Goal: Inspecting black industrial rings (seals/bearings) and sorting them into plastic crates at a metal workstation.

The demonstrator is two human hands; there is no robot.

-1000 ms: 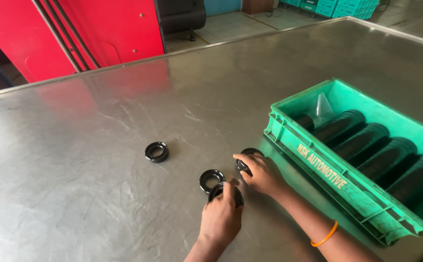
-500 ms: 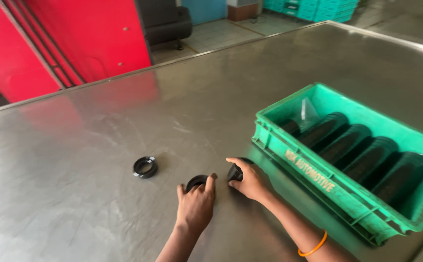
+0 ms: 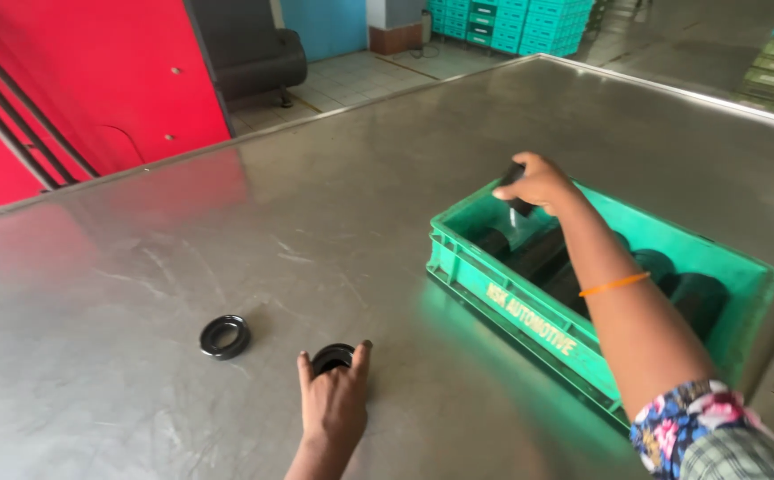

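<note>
Here, nearest me, my left hand [image 3: 334, 407] rests on the steel surface [image 3: 138, 267] with its grip loosely cupped around a black rubber ring [image 3: 332, 357]; two fingers [image 3: 362, 354] bracket the ring's sides, touching it but not lifting it. The ring lies flat, hole upward, straight ahead of my palm. A second black ring [image 3: 224, 337] lies flat to the left of it, near but apart, and my left hand is plainly the closer one to both.

Farther out and to the right, my right hand [image 3: 536, 182] hovers over the far-left corner of the green plastic crate [image 3: 529, 316], its grip clenched on a small black part [image 3: 517, 188], mostly hidden by my fingers. Below my forearm, dark cylindrical sleeves [image 3: 542, 253] lie side by side in the crate, long axes running across it.

The crate's near wall stands between my two hands. Left of the rings there is broad open steel; the surface's far edge is well beyond.
</note>
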